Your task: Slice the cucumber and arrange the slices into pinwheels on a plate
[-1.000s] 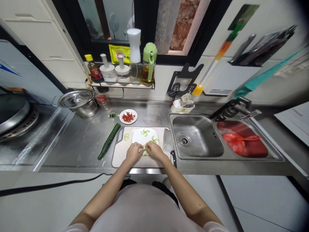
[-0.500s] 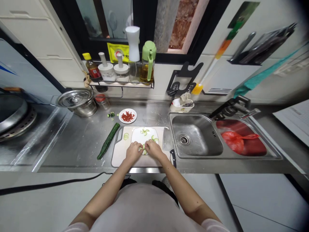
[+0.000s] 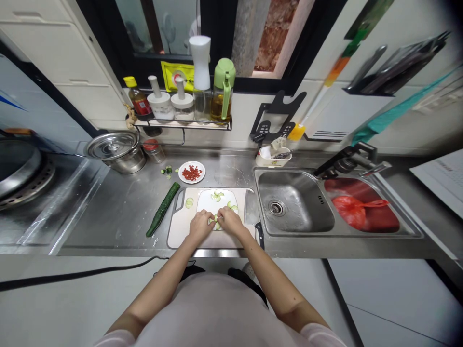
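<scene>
At the front of a white square plate (image 3: 208, 198), both hands bend over pale green cucumber slices (image 3: 217, 224). My left hand (image 3: 201, 226) has its fingers drawn together at the slices' left side. From the right, my right hand (image 3: 229, 221) pinches at the same slices, its fingertips close to the left ones. Fanned cucumber slices (image 3: 217, 195) lie at the plate's back, and another fan (image 3: 232, 206) at its right, partly behind my right hand. Beneath the plate is a cutting board (image 3: 181, 226), with a few loose slices (image 3: 189, 202) at its left.
A whole cucumber (image 3: 162, 210) lies left of the board. Behind stands a small plate of red bits (image 3: 192, 172). A knife (image 3: 259, 234) rests along the board's right edge, beside the sink (image 3: 294, 202). A lidded steel pot (image 3: 121, 153) stands at the back left.
The view has shifted very slightly. Both hands stay at the slices on the plate's front, with only tiny finger movement.
</scene>
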A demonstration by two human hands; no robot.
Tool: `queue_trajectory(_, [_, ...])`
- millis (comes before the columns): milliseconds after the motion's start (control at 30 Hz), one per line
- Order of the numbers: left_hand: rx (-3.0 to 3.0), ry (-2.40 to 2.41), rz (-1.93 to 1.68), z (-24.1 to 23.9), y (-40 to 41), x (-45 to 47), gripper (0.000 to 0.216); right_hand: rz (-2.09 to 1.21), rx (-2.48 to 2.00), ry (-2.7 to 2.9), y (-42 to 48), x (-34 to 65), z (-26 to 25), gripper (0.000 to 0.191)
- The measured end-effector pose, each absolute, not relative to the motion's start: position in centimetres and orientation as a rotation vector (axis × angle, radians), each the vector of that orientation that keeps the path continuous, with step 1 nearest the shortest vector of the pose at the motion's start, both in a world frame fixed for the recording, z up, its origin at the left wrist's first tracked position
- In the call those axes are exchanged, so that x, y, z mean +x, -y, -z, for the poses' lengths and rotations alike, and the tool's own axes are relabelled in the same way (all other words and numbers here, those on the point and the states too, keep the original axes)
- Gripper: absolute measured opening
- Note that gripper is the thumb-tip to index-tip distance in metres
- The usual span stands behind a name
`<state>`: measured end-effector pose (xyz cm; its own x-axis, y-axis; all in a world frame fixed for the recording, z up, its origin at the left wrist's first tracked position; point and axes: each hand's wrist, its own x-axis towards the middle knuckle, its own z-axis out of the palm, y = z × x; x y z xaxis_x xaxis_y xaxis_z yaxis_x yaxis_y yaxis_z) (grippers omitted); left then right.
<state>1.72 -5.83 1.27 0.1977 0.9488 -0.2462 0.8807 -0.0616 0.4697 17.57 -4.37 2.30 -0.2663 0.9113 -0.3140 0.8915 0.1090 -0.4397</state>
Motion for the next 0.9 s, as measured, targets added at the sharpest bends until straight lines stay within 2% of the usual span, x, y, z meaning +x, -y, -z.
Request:
queue_trajectory(600, [1.913,-1.666,-0.214,-1.9,5.7,1.5,0.016,-0.9,-1.854,2.256,4.1,18.0,-2.0,0.01])
queue_trajectory(900, [1.882,-1.717,-0.167,-2.5,5.4,1.9,0.013,-0.832,-1.886,2.336,4.0,17.7,-2.2,0.015])
